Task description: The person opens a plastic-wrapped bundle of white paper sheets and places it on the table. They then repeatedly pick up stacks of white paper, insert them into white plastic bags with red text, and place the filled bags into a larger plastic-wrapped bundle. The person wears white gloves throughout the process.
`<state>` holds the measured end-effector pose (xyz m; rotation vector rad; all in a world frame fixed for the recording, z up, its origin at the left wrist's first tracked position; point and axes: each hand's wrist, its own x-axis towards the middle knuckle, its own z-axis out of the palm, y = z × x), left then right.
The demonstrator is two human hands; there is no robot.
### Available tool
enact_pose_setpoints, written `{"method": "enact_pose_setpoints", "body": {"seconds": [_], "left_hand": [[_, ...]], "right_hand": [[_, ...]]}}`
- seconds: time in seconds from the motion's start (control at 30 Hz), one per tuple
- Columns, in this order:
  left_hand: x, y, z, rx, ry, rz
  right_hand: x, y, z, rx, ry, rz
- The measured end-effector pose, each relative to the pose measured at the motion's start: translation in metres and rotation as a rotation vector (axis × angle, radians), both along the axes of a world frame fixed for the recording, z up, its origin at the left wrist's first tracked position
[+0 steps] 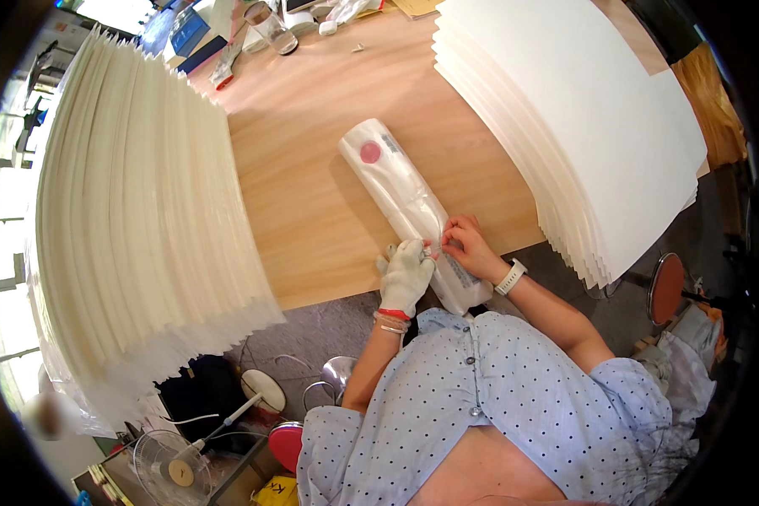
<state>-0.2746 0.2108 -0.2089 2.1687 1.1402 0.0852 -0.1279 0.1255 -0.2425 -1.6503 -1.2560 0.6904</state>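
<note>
A long whitish roll in clear plastic wrapping (pixel 409 198) lies slantwise across the table's front edge. A round red sticker is near its far end, and its near end reaches toward my shirt. My left hand (pixel 406 274), in a white glove with bare fingertips, pinches the wrapping at the roll's left side. My bare right hand (pixel 471 247), with a white watch on the wrist, has thumb and forefinger pinched on the same wrapping just to the right. The fingertips of both hands nearly meet over the roll. What exactly lies between them is too small to make out.
A tall stack of cream sheets (pixel 143 202) stands at the left. Fanned white sheets (pixel 582 110) overhang the table (pixel 312 228) at the right. Far back are a drinking glass (pixel 271 29), a glove (pixel 225 67) and a blue box (pixel 189 32). A fan (pixel 173 465) stands below left.
</note>
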Motion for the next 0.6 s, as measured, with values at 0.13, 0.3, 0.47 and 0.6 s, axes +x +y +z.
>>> {"method": "enact_pose_setpoints", "body": {"seconds": [0.13, 0.3, 0.47, 0.6], "left_hand": [[0.009, 0.004, 0.003, -0.035, -0.091, 0.021], [0.003, 0.002, -0.033, -0.415, -0.289, 0.271], [0.001, -0.001, -0.047, -0.57, -0.475, 0.425], [0.0, 0.0, -0.045, -0.562, -0.465, 0.405]], "right_hand": [[-0.001, 0.005, -0.002, 0.087, -0.076, -0.011], [0.001, 0.008, 0.001, 0.068, -0.072, -0.011], [0.0, 0.011, 0.0, 0.037, -0.048, -0.026], [0.0, 0.013, 0.0, 0.031, -0.034, -0.013]]}}
